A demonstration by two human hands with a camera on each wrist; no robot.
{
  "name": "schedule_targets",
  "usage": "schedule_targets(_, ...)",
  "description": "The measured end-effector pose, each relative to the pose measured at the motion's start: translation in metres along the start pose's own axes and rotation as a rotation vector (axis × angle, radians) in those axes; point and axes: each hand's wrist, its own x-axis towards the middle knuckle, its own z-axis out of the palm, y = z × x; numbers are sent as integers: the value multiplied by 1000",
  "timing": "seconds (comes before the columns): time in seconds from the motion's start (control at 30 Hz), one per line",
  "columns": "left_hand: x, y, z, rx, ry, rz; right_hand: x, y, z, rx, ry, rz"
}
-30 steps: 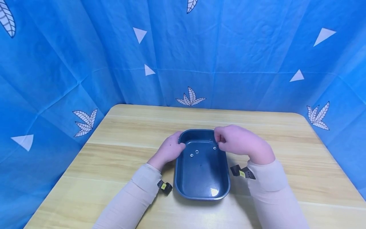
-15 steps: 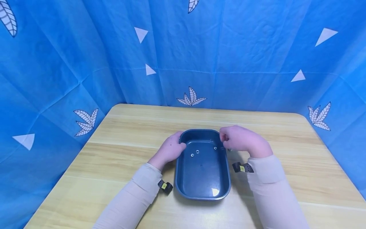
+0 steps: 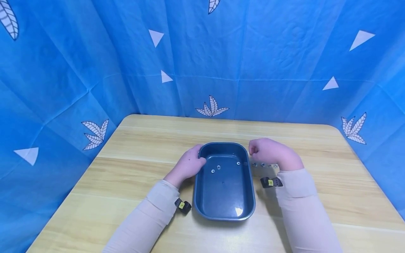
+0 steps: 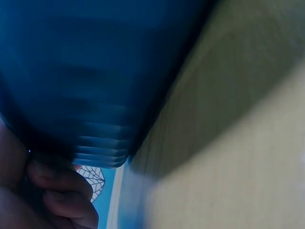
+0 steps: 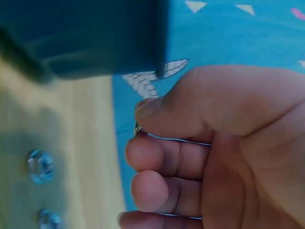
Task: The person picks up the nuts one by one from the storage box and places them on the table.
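Note:
A dark blue rectangular tray (image 3: 223,196) lies on the wooden table. My left hand (image 3: 187,164) grips its far left side, thumb over the rim and fingers curled against the outer wall, as the left wrist view shows. Inside are three small metal nuts, one nut (image 3: 238,163) near the right wall. Just outside the tray's far right corner is my right hand (image 3: 269,151). In the right wrist view its thumb and index finger pinch a small metal nut (image 5: 138,129), mostly hidden by the fingertips.
Several hex nuts lie in a row on the table right of the tray, among them a nut (image 3: 263,164) below the right hand and a nut (image 5: 41,166) in the right wrist view. Blue patterned cloth (image 3: 202,52) hangs behind the table (image 3: 152,137).
My right hand has moved right, from over the tray's far right corner to outside its rim, uncovering the row of nuts on the table. The left hand keeps its hold.

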Motion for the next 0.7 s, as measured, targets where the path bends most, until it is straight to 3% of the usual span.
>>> schedule_targets(0.27, -1, 1, 0, -2, -2, -10, 12, 21, 12, -19, -22, 89)
schedule_targets(0.7, -1, 3, -2, -4, -3, -11, 21, 27, 20, -60, 12, 106)
